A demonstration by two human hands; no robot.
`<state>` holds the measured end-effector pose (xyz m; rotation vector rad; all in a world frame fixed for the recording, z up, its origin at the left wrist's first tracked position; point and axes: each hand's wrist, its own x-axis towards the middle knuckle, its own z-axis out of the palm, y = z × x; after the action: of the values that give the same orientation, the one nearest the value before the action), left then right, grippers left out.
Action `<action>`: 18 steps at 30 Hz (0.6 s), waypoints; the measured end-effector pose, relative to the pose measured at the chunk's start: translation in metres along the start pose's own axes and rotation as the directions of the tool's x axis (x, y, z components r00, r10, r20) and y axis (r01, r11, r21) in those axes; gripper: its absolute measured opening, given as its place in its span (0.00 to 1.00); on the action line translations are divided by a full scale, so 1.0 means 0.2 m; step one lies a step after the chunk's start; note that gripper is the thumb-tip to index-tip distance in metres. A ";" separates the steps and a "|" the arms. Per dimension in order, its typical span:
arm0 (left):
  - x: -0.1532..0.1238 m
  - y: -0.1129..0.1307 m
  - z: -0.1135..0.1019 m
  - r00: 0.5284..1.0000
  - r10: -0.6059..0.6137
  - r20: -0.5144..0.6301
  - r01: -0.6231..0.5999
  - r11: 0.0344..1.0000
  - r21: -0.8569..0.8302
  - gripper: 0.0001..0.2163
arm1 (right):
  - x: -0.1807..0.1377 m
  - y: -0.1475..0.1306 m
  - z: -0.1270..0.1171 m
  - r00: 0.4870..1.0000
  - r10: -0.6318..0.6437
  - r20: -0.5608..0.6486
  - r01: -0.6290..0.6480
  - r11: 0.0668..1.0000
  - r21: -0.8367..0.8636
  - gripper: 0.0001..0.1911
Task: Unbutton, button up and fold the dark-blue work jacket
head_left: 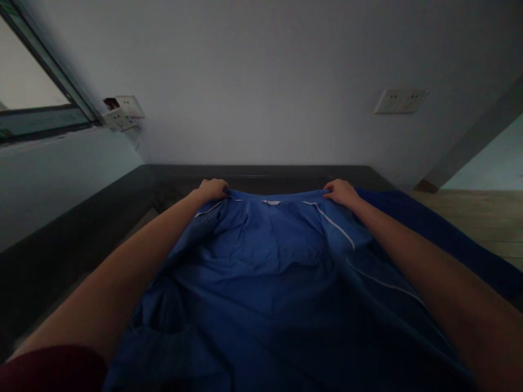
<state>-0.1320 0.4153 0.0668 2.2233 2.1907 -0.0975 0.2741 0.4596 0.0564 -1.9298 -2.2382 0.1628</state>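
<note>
A blue jacket (269, 234) is spread with its inside facing up, its front panels apart and a small white label at the neck. At the left end of its collar, my left hand (213, 188) is closed on the cloth. My right hand (340, 191) pinches the collar's other end between thumb and fingers. The collar is drawn fairly straight between the two hands. White piping runs along the right front panel. The lower part of the jacket is dim and runs out of view at the bottom.
Under the jacket lies a dark surface (163, 174) against the wall. Darker blue cloth (433, 228) stretches off to the right. Wall sockets (400, 101) sit on the right, others (125, 111) at the left corner beside a window frame (49, 117). Wooden floor (482, 215) shows at far right.
</note>
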 end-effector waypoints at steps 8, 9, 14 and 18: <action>0.15 0.16 0.19 0.942 -0.228 -0.246 0.211 0.973 -0.093 0.15 | 0.26 -0.18 0.15 0.966 0.120 -0.227 -0.162 0.971 -0.177 0.21; 0.15 0.16 0.23 0.937 -0.247 -0.247 0.225 0.968 -0.115 0.15 | 0.27 -0.19 0.17 0.969 0.100 -0.226 -0.144 0.972 -0.188 0.21; 0.12 0.18 0.39 0.922 -0.284 -0.262 0.233 0.950 -0.209 0.15 | 0.25 -0.18 0.31 0.988 -0.013 -0.154 -0.022 0.975 -0.222 0.20; 0.08 0.17 0.40 0.931 -0.232 -0.281 0.160 0.953 -0.257 0.16 | 0.20 -0.14 0.34 0.995 -0.044 -0.090 0.024 0.976 -0.215 0.19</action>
<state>-0.1005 0.4270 -0.0158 1.9995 2.4239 0.5126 0.2280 0.4977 -0.0020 -1.9539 -2.3063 -0.1779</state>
